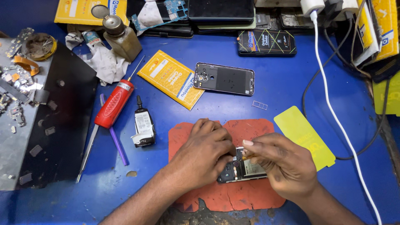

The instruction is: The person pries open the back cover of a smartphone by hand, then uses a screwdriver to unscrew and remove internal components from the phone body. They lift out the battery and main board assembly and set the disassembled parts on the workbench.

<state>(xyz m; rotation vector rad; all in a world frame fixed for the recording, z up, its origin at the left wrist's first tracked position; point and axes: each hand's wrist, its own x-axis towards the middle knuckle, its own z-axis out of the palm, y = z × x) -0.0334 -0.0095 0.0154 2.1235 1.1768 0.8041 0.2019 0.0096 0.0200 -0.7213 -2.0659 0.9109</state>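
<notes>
Two hands meet over an opened phone (243, 170) on the red mat (250, 200) — left hand (206, 156) clenched on its edge, right hand (281, 164) pinching a thin tool — red screwdriver (111, 105) well apart on the worktop (291, 83).

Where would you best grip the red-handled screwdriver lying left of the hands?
Probably around the red handle, coming from above with fingers across its width. It lies flat and diagonal on the blue table, and the ribbed handle is its thickest part, clear of the glue bottle.
</notes>
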